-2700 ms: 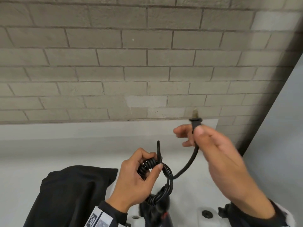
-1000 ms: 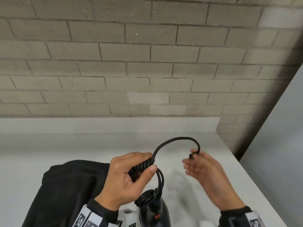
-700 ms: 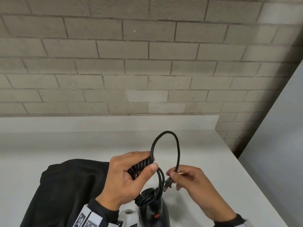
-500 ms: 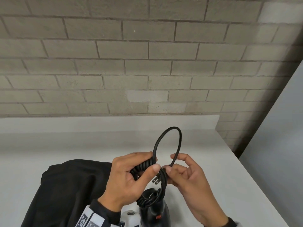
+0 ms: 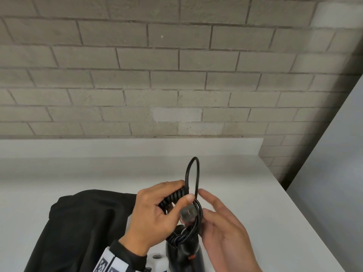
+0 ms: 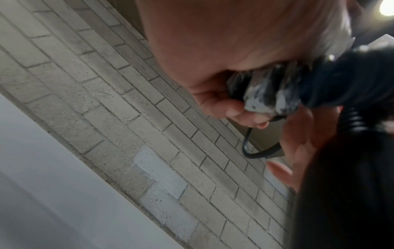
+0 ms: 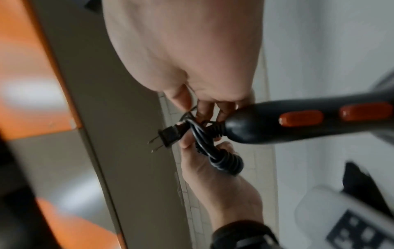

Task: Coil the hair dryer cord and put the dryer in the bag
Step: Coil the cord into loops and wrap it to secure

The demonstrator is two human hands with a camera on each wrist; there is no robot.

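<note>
Cord [image 5: 193,222] nearly all coiled, bundled in the gripping left hand [image 5: 155,214]; plug [image 5: 187,213] poked through the loops, right hand [image 5: 220,224] fingers relaxed, just beside at 3 o'clock; dryer [image 5: 182,254] hanging below, not yet in the bag [image 5: 82,228] lying at 9 o'clock.

We see bare white counter [image 5: 245,193] right of hands, open up to backsplash ledge [image 5: 117,147]. Black bag [image 5: 78,228] blocks counter at left, just beside left hand [image 5: 155,213]. Brick wall [image 5: 176,75] closes rear; grey panel [image 5: 334,183] bounds right edge.
</note>
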